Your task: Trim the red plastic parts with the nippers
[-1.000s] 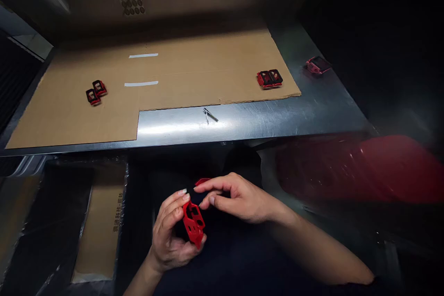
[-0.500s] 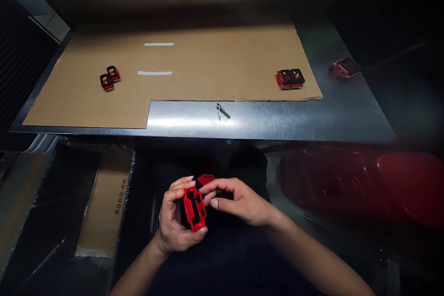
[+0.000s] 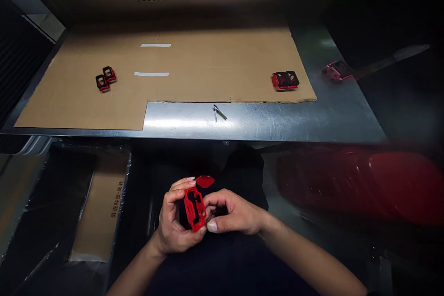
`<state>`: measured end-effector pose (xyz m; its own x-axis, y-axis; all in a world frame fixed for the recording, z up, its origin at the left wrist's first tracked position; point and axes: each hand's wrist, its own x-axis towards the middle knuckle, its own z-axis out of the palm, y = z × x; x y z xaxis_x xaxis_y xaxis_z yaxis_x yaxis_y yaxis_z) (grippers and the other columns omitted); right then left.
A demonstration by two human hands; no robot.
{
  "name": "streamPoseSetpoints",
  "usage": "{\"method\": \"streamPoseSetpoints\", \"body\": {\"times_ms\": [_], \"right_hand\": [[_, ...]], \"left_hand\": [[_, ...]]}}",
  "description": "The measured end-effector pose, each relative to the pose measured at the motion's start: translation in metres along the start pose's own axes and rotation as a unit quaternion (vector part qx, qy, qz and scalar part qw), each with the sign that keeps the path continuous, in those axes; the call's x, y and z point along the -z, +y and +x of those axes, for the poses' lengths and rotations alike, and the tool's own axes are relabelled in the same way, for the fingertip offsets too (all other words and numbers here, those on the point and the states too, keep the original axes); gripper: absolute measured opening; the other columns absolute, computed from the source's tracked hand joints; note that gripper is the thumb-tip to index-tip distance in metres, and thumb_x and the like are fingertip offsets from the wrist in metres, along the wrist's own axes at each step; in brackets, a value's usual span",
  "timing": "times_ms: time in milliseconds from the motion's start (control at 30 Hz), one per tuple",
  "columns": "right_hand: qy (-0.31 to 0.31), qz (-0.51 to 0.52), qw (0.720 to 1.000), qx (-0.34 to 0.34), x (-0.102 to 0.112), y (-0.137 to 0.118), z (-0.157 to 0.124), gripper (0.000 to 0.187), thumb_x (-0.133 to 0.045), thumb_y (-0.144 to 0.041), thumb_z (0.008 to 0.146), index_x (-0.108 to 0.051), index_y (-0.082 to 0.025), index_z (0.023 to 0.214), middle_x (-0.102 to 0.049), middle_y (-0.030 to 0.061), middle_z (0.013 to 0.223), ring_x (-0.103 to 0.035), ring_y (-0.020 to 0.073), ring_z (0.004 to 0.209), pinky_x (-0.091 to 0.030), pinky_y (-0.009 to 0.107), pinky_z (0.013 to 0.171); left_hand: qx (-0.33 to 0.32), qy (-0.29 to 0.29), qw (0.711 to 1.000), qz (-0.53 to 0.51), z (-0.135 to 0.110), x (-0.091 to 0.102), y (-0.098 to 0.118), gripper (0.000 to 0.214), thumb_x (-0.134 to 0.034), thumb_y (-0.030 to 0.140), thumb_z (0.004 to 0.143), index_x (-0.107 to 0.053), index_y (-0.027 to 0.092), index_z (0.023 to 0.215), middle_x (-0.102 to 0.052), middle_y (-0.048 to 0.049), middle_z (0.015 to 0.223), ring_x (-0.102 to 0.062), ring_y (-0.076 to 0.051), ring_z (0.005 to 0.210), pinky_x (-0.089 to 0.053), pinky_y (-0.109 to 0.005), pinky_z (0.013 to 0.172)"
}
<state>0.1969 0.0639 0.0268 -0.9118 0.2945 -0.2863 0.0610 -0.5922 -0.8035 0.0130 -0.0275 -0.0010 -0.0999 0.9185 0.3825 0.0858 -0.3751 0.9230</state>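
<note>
My left hand point(image 3: 175, 219) is wrapped around a red plastic frame point(image 3: 191, 208) with a black inside, fingers at its top end and thumb at its bottom end. The frame is tilted, with its slotted side facing up toward me. At its right edge is my right hand point(image 3: 234, 212), fingers curled against the frame and thumb close to its lower corner. The right fingertips are partly hidden, so anything small between them does not show. Just beyond the frame, a flat red piece point(image 3: 205, 181) shows; what it belongs to is unclear.
Ahead is a metal table point(image 3: 260, 122) with a cardboard sheet point(image 3: 208, 64) on it. Red-and-black frames lie at the sheet's left point(image 3: 106, 78) and right point(image 3: 285, 81), another point(image 3: 338, 70) on bare metal. Small metal pieces point(image 3: 219, 112) lie near the front edge. A plastic-lined box point(image 3: 126, 166) stands lower left.
My right hand has slid down along the frame's right edge and its fingers have curled in more. The left hand keeps its hold. The whole view has shifted slightly.
</note>
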Motion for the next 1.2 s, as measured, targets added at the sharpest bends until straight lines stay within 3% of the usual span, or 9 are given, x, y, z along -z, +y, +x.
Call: {"method": "streamPoseSetpoints", "body": {"times_ms": [267,500,900,1200], "right_hand": [[-0.003,-0.01,1.0,0.001,0.001,0.003,0.001,0.036,-0.08,-0.038,0.079,-0.072,-0.011,0.101,-0.068,0.0038,0.087,-0.058,0.0125,0.075,-0.047,0.026,0.074],[0.002,0.024,1.0,-0.016,0.0,0.004,0.002,0.039,-0.082,-0.04,0.077,-0.072,-0.012,0.103,-0.069,0.0037,0.088,-0.06,0.0117,0.074,-0.048,0.026,0.075],[0.034,0.086,0.995,-0.037,-0.007,0.003,0.007,0.043,-0.089,-0.036,0.069,-0.069,-0.012,0.1,-0.067,0.0,0.083,-0.061,0.0081,0.072,-0.046,0.02,0.069],[0.075,0.074,0.994,-0.004,-0.009,0.007,0.009,0.038,-0.089,-0.032,0.07,-0.065,-0.014,0.094,-0.069,0.0015,0.087,-0.061,0.0087,0.071,-0.044,0.021,0.067]], "left_hand": [[-0.027,-0.043,0.998,0.036,-0.005,0.005,-0.004,0.088,-0.076,0.026,0.082,-0.027,0.023,0.156,-0.053,-0.0153,0.14,-0.046,-0.033,0.137,-0.046,-0.057,0.11],[0.019,-0.017,1.0,0.003,-0.007,0.003,-0.001,0.083,-0.078,0.032,0.08,-0.036,0.02,0.15,-0.053,-0.0167,0.138,-0.047,-0.034,0.136,-0.046,-0.058,0.11],[0.069,0.007,0.997,-0.025,-0.009,0.002,-0.002,0.083,-0.082,0.036,0.077,-0.038,0.025,0.147,-0.053,-0.0161,0.143,-0.05,-0.032,0.137,-0.044,-0.053,0.114],[0.11,0.028,0.993,-0.025,-0.01,0.003,-0.006,0.083,-0.083,0.041,0.076,-0.04,0.026,0.145,-0.055,-0.015,0.143,-0.056,-0.031,0.131,-0.049,-0.047,0.11]]}}
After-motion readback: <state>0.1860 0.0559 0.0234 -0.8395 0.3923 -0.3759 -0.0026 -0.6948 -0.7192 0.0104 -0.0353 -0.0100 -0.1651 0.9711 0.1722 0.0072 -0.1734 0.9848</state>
